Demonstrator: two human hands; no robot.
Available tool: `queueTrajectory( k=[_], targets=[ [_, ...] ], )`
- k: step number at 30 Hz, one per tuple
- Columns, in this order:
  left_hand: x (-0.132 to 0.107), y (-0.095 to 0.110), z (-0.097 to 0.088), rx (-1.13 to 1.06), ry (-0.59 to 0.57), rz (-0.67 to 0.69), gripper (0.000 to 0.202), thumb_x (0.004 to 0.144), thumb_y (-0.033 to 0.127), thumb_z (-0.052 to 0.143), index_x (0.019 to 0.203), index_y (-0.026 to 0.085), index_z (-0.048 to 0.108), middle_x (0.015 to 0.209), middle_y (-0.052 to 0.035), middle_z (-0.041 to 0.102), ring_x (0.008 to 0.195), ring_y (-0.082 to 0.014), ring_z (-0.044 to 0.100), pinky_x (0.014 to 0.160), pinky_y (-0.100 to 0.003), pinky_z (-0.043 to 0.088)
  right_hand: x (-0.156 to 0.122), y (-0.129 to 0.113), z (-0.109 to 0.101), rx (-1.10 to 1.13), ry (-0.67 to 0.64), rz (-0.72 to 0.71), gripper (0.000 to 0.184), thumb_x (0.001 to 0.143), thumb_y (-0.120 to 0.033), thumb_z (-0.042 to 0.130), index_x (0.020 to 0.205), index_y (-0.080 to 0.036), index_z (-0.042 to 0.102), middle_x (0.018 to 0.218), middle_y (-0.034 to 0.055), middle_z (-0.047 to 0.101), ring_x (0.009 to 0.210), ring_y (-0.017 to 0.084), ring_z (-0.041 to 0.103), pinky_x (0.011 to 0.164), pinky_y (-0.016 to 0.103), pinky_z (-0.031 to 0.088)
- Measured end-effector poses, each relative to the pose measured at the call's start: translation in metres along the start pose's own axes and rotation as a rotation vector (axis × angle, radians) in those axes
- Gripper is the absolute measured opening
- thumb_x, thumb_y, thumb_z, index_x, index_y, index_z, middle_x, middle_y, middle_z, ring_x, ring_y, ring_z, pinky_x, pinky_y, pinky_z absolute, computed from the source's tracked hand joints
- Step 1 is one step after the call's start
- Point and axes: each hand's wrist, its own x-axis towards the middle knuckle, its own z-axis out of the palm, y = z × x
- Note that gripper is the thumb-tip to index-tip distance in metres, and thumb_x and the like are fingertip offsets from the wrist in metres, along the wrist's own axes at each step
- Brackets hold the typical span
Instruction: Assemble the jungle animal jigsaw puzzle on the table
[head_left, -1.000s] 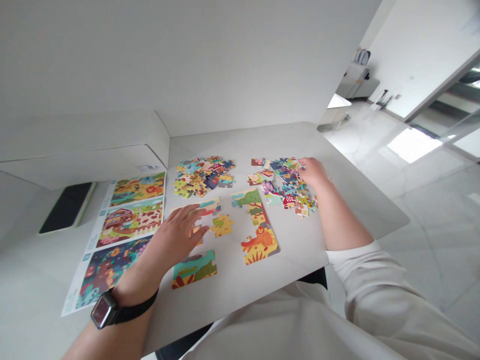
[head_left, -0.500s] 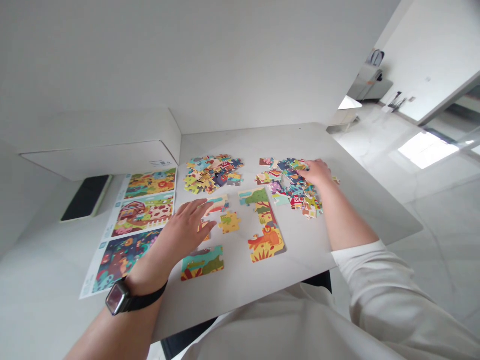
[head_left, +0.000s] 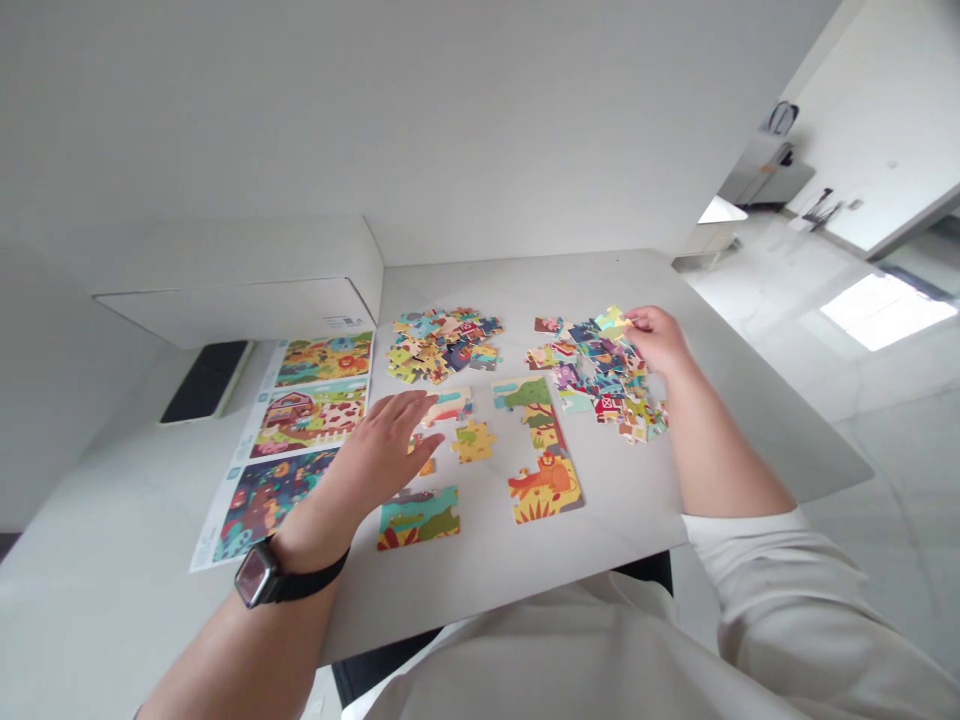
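Note:
My right hand pinches a yellow and green puzzle piece just above the right heap of loose pieces. With its fingers stretched out, my left hand rests over a few pieces on the table and partly hides them. Beside its fingertips lie a piece with blue and red-orange and a yellow piece. Joined pieces with a crocodile lie nearest me. A taller joined strip with a tree and a lion stands to their right.
Another heap of pieces lies at the back. On the left are a sheet with three pictures, a dark phone and a white box against the wall. The table's right edge borders the floor.
My right hand has lifted a yellow and green puzzle piece from the right heap. My left hand has stayed over the same pieces. The whole view has shifted slightly.

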Motion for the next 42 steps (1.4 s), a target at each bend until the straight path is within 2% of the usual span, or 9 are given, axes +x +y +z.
queueTrajectory(
  k=[5, 9, 12, 16, 19, 25, 30, 38, 42],
  targets=[
    [0.002, 0.002, -0.005, -0.027, 0.005, -0.044, 0.049, 0.107, 0.044, 0.055, 0.147, 0.018, 0.064, 0.146, -0.0167, 0.070, 0.136, -0.0366, 0.065, 0.117, -0.055, 0.053, -0.035, -0.030, 0.018, 0.438, -0.225, 0.014, 0.039, 0.067, -0.037, 0.086, 0.100, -0.024, 0.072, 0.084, -0.0015, 0.068, 0.071, 0.015, 0.064, 0.062, 0.026, 0.049],
    [0.005, 0.011, -0.012, -0.096, 0.017, -0.096, 0.041, 0.107, 0.042, 0.056, 0.139, 0.021, 0.070, 0.140, -0.0144, 0.074, 0.131, -0.0353, 0.067, 0.114, -0.054, 0.054, -0.076, -0.055, 0.042, 0.519, -0.414, 0.067, 0.045, 0.063, -0.048, 0.095, 0.090, -0.025, 0.067, 0.082, -0.0017, 0.068, 0.071, 0.015, 0.067, 0.059, 0.026, 0.051],
    [0.008, 0.021, -0.018, -0.239, 0.067, -0.138, 0.037, 0.108, 0.045, 0.056, 0.128, 0.021, 0.075, 0.130, -0.0136, 0.077, 0.124, -0.0322, 0.071, 0.111, -0.050, 0.055, -0.107, -0.069, 0.060, 0.485, -0.585, 0.103, 0.049, 0.066, -0.054, 0.097, 0.093, -0.025, 0.068, 0.083, 0.0004, 0.071, 0.072, 0.017, 0.069, 0.056, 0.026, 0.051],
    [0.012, 0.034, -0.023, -0.529, 0.013, -0.325, 0.038, 0.104, 0.053, 0.061, 0.115, 0.022, 0.080, 0.108, -0.0079, 0.080, 0.083, -0.0187, 0.072, 0.079, -0.032, 0.059, -0.142, -0.079, 0.078, 0.471, -0.752, 0.114, 0.050, 0.068, -0.055, 0.098, 0.095, -0.023, 0.070, 0.080, 0.0015, 0.072, 0.070, 0.017, 0.069, 0.054, 0.026, 0.050],
    [0.014, 0.039, -0.022, -0.728, -0.064, -0.398, 0.045, 0.101, 0.060, 0.065, 0.115, 0.021, 0.081, 0.088, -0.0040, 0.077, 0.069, -0.0148, 0.065, 0.064, -0.026, 0.052, -0.158, -0.085, 0.086, 0.456, -0.818, 0.113, 0.049, 0.068, -0.054, 0.098, 0.094, -0.023, 0.071, 0.079, 0.0015, 0.073, 0.067, 0.017, 0.068, 0.052, 0.026, 0.049],
    [0.016, 0.045, -0.018, -0.951, -0.152, -0.467, 0.045, 0.095, 0.063, 0.070, 0.097, 0.019, 0.078, 0.080, -0.0024, 0.073, 0.061, -0.0120, 0.059, 0.055, -0.024, 0.045, -0.171, -0.091, 0.093, 0.392, -0.874, 0.102, 0.047, 0.068, -0.053, 0.098, 0.093, -0.023, 0.073, 0.075, 0.0008, 0.072, 0.066, 0.017, 0.068, 0.054, 0.027, 0.050],
    [0.017, 0.048, -0.019, -0.994, -0.168, -0.532, 0.045, 0.094, 0.063, 0.070, 0.083, 0.019, 0.070, 0.061, 0.0031, 0.059, 0.051, -0.0094, 0.048, 0.049, -0.022, 0.038, -0.172, -0.088, 0.097, 0.391, -0.886, 0.100, 0.048, 0.070, -0.054, 0.098, 0.096, -0.023, 0.074, 0.081, 0.0029, 0.076, 0.070, 0.018, 0.071, 0.057, 0.029, 0.053],
    [0.016, 0.042, -0.013, -0.952, -0.134, -0.520, 0.045, 0.094, 0.063, 0.067, 0.080, 0.020, 0.068, 0.067, 0.0008, 0.062, 0.058, -0.0112, 0.054, 0.052, -0.022, 0.043, -0.171, -0.081, 0.098, 0.410, -0.917, 0.053, 0.040, 0.078, -0.051, 0.091, 0.103, -0.024, 0.075, 0.094, 0.0055, 0.078, 0.079, 0.021, 0.074, 0.062, 0.031, 0.057],
    [0.016, 0.041, -0.011, -0.915, -0.135, -0.513, 0.044, 0.094, 0.062, 0.067, 0.083, 0.020, 0.070, 0.071, -0.0004, 0.066, 0.063, -0.0125, 0.058, 0.055, -0.023, 0.044, -0.168, -0.073, 0.100, 0.353, -0.852, -0.045, 0.043, 0.083, -0.047, 0.087, 0.118, -0.028, 0.072, 0.110, 0.0079, 0.079, 0.089, 0.024, 0.075, 0.069, 0.036, 0.061]
  ],
)
